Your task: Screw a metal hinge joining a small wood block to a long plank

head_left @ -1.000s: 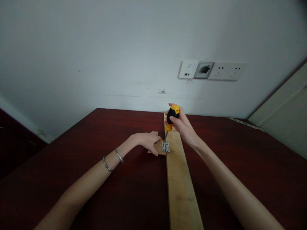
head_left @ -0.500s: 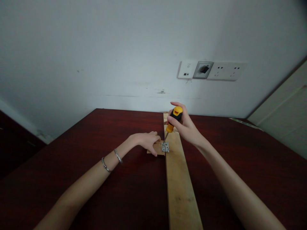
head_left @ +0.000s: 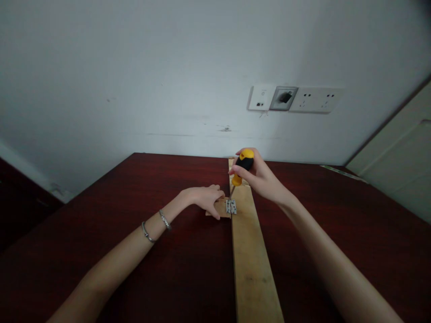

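Note:
A yellow and black screwdriver [head_left: 244, 160] is gripped in my right hand [head_left: 261, 177], tilted with its shaft pointing down to the left. Its tip meets the upper left part of a small metal hinge [head_left: 231, 207]. The hinge lies across the seam between a long wooden plank [head_left: 251, 251] and a small wooden board [head_left: 222, 207]. My left hand [head_left: 207, 199] holds the small board, thumb on the near edge and fingers over the far side. Whether a screw sits under the tip is too small to tell.
The plank runs over a dark red tabletop [head_left: 168, 269] from near me back to the white wall [head_left: 168, 67]. Wall sockets [head_left: 314, 99] sit above the table's back edge. A pale panel [head_left: 400, 148] stands at the right.
My right fingers have curled closer around the screwdriver handle, which has turned slightly. My left hand and the boards stay in place; the view has shifted slightly.

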Demonstrator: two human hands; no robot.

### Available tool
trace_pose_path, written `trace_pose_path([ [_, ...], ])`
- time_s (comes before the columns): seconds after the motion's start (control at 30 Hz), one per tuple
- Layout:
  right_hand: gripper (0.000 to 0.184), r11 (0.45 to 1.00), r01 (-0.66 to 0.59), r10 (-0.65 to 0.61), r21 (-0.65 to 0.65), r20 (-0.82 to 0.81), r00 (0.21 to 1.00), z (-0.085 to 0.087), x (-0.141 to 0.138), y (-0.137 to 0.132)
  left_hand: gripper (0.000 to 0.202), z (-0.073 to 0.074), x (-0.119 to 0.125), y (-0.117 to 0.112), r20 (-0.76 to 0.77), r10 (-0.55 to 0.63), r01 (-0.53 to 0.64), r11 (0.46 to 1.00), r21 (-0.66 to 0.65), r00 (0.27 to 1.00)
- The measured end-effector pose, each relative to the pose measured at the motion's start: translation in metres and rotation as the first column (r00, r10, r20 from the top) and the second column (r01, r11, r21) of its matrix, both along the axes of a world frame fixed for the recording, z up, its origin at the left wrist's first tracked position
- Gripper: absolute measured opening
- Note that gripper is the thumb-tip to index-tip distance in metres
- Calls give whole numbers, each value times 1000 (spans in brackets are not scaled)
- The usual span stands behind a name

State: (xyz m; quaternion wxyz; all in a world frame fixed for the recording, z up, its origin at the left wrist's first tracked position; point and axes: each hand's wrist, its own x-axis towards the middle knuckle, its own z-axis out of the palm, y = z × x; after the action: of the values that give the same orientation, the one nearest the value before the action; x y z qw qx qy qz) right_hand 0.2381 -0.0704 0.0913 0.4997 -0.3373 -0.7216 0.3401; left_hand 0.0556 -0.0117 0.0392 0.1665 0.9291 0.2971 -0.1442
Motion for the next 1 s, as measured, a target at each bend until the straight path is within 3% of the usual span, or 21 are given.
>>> trace_pose_path([
  [0.17,35,994,-96,92,-59,-68,993,-1,0,-2,77,-3,-1,2,13,1,-1,1000,5,1000],
  [0.33,38,993,-81,74,-88,-81,994,1,2,-2,77,-3,-1,2,14,1,-1,1000,-2,1000],
  [0.63,36,992,102,-107,74,55,993,0,3,2,76,1,0,0,12,0,0,1000,-21,1000],
  [1.0,39,984,132,-138,116,42,990,1,3,3,79,1,0,0,8,3,-3,1000,-29,1000],
])
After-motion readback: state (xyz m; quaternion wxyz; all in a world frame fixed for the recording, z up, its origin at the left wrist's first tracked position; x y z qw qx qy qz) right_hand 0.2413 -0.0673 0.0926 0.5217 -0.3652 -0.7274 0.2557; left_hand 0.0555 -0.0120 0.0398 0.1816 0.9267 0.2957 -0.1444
